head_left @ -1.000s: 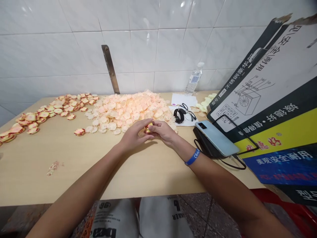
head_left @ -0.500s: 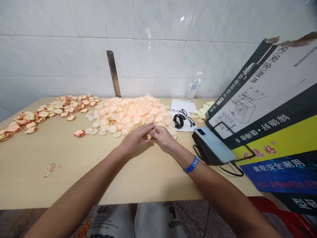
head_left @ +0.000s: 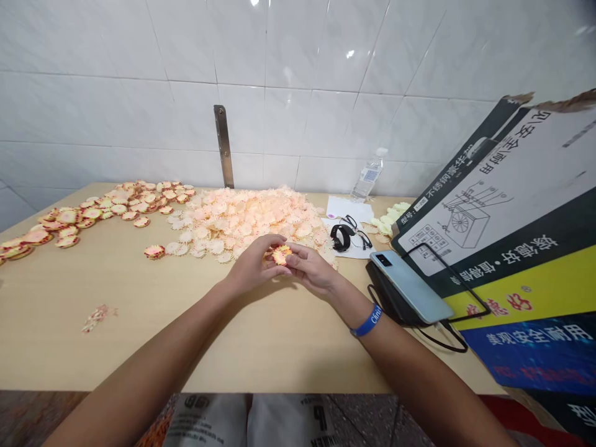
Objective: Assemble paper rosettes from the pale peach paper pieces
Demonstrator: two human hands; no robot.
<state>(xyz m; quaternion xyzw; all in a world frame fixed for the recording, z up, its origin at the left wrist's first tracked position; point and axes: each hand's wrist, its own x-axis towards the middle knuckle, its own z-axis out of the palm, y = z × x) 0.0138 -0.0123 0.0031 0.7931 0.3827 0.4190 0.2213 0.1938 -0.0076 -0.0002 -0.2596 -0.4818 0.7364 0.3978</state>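
Between my two hands is a small stack of scalloped artificial flower petals (head_left: 282,254), yellowish with red edges. My left hand (head_left: 255,266) curls round its left side, thumb below and fingers above. My right hand (head_left: 313,267) grips the right side, its thumb pressed on the stack. Just behind my hands lies a wide heap of loose pale pink petals (head_left: 261,214). One separate petal stack (head_left: 154,251) sits at the heap's left front, and several similar red-edged stacks (head_left: 88,213) spread over the table's far left.
Small scraps (head_left: 97,316) lie on the table (head_left: 195,366) at left. On the right are a phone (head_left: 412,285), a black watch (head_left: 341,238), eyeglasses (head_left: 359,234), a water bottle (head_left: 369,177), pale yellow petals (head_left: 391,217) and a large printed carton (head_left: 493,230). A tiled wall (head_left: 162,118) stands behind.
My hands have opened up a little around the petal stack, so its face now shows more. The whole view has shifted slightly, with the things on the table staying put.
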